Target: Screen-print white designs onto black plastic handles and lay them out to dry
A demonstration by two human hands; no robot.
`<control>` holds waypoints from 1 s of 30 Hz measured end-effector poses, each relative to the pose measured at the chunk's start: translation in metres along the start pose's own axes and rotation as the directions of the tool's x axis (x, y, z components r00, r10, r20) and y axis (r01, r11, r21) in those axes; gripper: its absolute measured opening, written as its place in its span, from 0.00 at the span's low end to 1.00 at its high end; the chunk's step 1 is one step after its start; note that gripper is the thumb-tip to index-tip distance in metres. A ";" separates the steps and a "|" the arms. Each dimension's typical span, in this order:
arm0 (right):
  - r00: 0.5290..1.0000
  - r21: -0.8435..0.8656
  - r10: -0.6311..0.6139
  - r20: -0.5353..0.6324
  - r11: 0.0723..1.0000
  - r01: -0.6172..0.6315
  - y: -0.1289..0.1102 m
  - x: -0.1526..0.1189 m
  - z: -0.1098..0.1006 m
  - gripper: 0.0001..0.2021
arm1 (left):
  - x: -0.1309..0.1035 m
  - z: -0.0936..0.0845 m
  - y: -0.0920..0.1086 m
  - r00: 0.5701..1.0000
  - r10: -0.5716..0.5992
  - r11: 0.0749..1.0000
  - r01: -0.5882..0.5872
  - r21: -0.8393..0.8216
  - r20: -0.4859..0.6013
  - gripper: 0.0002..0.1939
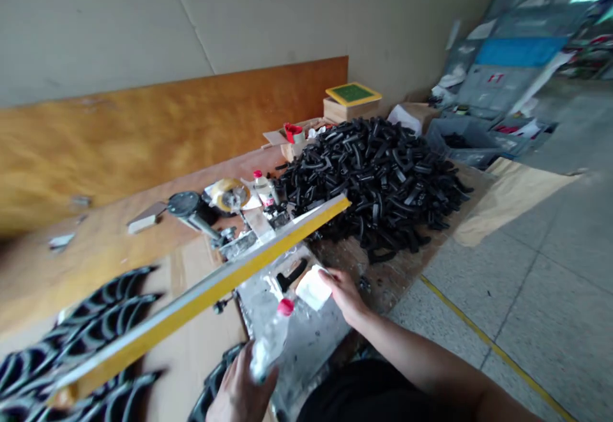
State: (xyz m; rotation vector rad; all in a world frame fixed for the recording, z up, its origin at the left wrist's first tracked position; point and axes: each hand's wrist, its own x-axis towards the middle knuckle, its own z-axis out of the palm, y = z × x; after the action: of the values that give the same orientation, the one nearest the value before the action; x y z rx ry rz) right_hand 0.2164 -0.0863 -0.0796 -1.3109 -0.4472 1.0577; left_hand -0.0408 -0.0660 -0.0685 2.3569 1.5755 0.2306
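At the bottom, my left hand [242, 387] is closed around the lower end of a clear plastic bottle [272, 339]. Its red cap [286, 307] points away from me. A folded white cloth [313, 288] is pinched between the thumb and fingers of my right hand [345, 293], over a grey work surface [311, 339]. Just left of the cloth is a black curved handle-like part [292, 275]. More black parts [215, 377] lie beside my left hand, partly hidden by it. Blur softens the left hand and bottle.
A yellow-edged bar [215, 291] crosses diagonally above the bench. Beyond it rises a big pile of black parts [373, 173]. Rows of curved black parts [110, 307] lie left on cardboard. A tape roll [230, 193] and another red-capped bottle [262, 187] stand behind.
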 end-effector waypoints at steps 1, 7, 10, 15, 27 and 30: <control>1.000 -0.029 -0.006 0.013 1.000 0.006 -0.002 -0.001 -0.001 0.28 | -0.001 0.000 0.007 0.999 0.003 0.999 -0.005 0.051 0.041 0.20; 0.999 -0.076 -0.007 0.050 0.997 0.011 -0.005 -0.004 -0.013 0.28 | 0.028 -0.020 0.046 0.980 0.046 0.960 -0.098 0.263 0.194 0.24; 1.000 -0.030 0.022 0.017 0.999 -0.022 -0.004 -0.003 -0.018 0.29 | 0.038 -0.025 0.062 0.971 0.086 0.951 -0.147 0.271 0.224 0.26; 0.996 0.014 0.061 -0.065 0.998 -0.061 -0.008 0.000 -0.022 0.30 | 0.043 -0.025 0.080 0.961 0.163 0.937 -0.222 0.270 0.225 0.26; 0.994 0.088 0.085 -0.075 0.993 -0.078 -0.010 0.001 -0.023 0.31 | 0.040 -0.020 0.066 0.975 0.040 0.961 -0.098 0.259 0.220 0.25; 0.991 0.130 0.104 -0.084 0.987 -0.093 -0.011 0.001 -0.019 0.30 | 0.040 -0.017 0.067 0.976 0.022 0.975 -0.069 0.213 0.215 0.25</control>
State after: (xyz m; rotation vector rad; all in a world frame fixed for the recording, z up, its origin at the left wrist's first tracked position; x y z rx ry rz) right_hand 0.2359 -0.0945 -0.0745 -1.2734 -0.2452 1.0860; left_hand 0.0280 -0.0506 -0.0314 2.4861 1.5127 -0.1899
